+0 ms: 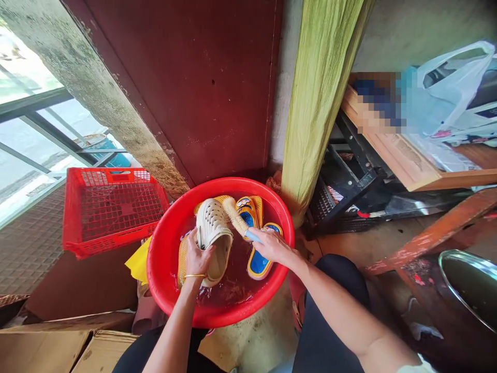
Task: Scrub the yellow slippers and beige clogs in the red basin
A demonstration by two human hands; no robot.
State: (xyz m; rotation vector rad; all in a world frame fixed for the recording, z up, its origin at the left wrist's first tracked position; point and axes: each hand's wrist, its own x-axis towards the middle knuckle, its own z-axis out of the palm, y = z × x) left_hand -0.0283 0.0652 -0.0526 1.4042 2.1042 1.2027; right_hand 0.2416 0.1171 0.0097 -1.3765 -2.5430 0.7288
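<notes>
My left hand (197,256) grips a white clog (213,228) with holes in its upper, tilted above the water in a round red basin (161,290). In my right hand (274,246) is a scrub brush (236,216) with cream bristles and a light blue handle. Its bristle end lies close beside the clog's upper; whether they touch I cannot tell. A blue and yellow slipper (259,261) sits in the water under my right hand. Behind the brush is another yellow slipper (248,207) with a blue insole. More yellow footwear (182,259) shows partly behind the clog.
To the left stands a red plastic crate (112,207). Cardboard boxes (46,347) lie at the lower left. A dark red door panel (186,88) and a yellow-green curtain (314,103) rise behind the basin. On the right are a wooden table (427,178) and a metal-rimmed pot (442,269).
</notes>
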